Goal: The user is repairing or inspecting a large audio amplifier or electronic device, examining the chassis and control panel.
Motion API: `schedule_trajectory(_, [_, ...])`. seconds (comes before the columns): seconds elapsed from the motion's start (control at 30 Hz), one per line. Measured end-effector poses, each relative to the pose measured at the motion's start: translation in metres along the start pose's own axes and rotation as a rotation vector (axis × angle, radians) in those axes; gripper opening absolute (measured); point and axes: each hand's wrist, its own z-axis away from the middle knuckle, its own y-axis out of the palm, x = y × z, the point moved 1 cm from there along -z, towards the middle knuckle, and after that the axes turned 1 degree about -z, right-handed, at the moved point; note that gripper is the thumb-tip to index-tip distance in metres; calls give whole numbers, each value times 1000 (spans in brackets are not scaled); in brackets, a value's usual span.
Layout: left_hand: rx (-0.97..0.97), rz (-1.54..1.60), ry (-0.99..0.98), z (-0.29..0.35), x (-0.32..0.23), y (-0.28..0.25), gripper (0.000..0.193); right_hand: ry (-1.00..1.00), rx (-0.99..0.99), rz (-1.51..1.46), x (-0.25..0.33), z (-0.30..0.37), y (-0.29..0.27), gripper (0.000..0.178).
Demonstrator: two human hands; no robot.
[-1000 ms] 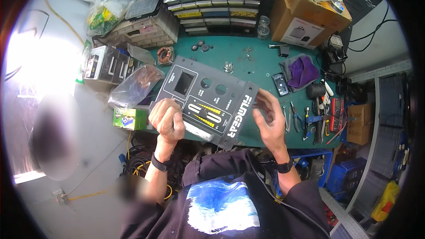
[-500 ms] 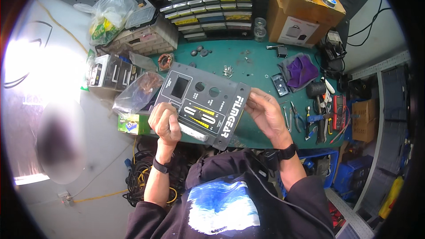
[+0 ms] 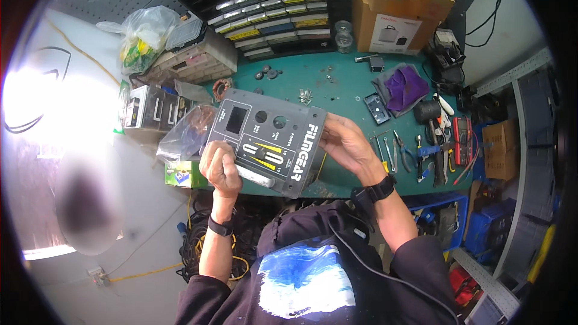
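Observation:
A dark grey control panel (image 3: 235, 155) with a square cutout, two round holes, yellow scale marks and a white handle (image 3: 256, 176) is held tilted above the bench front. My left hand (image 3: 220, 168) is wrapped round the handle's left end in a fist. At the panel's right edge, my right hand (image 3: 348, 144) grips from the side, its fingertips hidden behind the panel. Just beyond the panel lie small loose screws (image 3: 305, 95) and dark round knobs (image 3: 268, 73).
The green bench mat (image 3: 289, 75) carries pliers (image 3: 402, 151), a red multimeter (image 3: 462, 140), a purple cloth (image 3: 404, 89) and a small dark box (image 3: 376, 108). A drawer cabinet (image 3: 271, 9) and a cardboard box (image 3: 394, 18) stand behind. Coiled cables (image 3: 205, 247) lie below left.
The panel and both hands have shifted slightly left in the picture. The right hand's fingers have slid further behind the panel's edge. The whole view has also moved a little.

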Motion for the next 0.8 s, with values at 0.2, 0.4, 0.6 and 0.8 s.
schedule_trajectory(0.2, [1, 11, -8, 0, -1, 1, 19, -1, 65, -23, -5, -5, -9, 30])
schedule_trajectory(0.4, [16, -4, -43, 0, -3, 0, 18, -11, 99, -49, -8, -7, -10, 29])
schedule_trajectory(0.6, [97, -19, 2, -4, -1, -10, 13, -15, 110, -25, -6, -3, 1, 30])
schedule_trajectory(0.8, [-8, -107, -111, 10, 17, -38, 21, -27, 48, -74, 0, 28, 16, 48])
